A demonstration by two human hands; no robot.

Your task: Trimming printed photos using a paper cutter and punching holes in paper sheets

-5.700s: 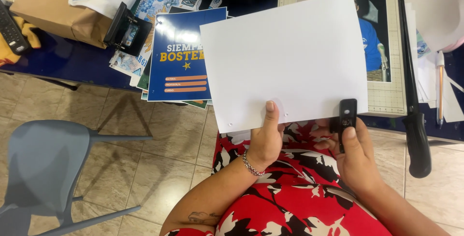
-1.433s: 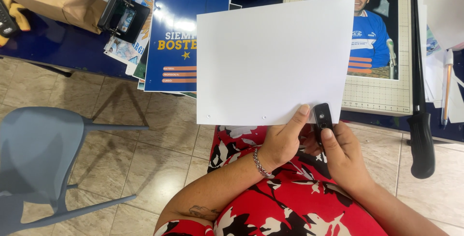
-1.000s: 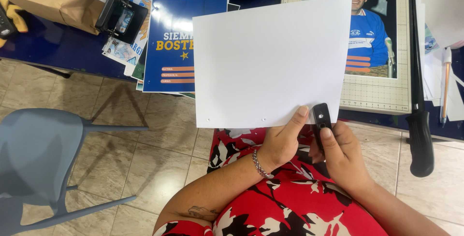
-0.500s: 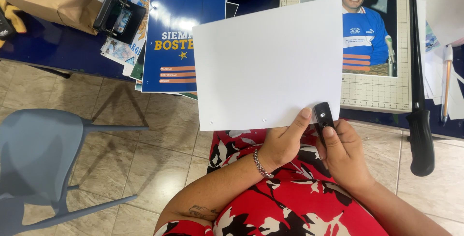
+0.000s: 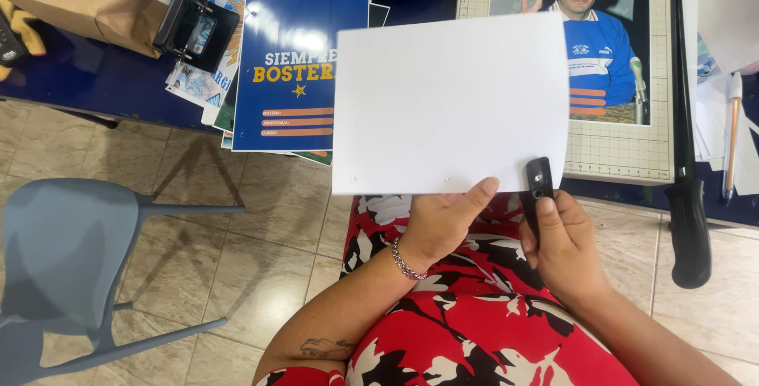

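A white sheet (image 5: pixel 449 105) is held up flat above the lap, in front of the table edge; its lower edge is pinched by the left hand (image 5: pixel 439 224), with the thumb pressed on the front near the bottom and the other fingers hidden behind the sheet; a small black punch tool (image 5: pixel 538 184) is set on the lower right corner of the sheet and is gripped by the right hand (image 5: pixel 563 244), whose fingers are closed around its body with the thumb laid along it. A bracelet (image 5: pixel 403 259) is worn on the left wrist. Behind the sheet, a blue folder (image 5: pixel 288 70) is seen at the left on the dark table (image 5: pixel 111 86); a cutting mat with a photo print (image 5: pixel 624 149) lies at the right; a grey chair (image 5: pixel 71 267) stands on the tiled floor at the far left.
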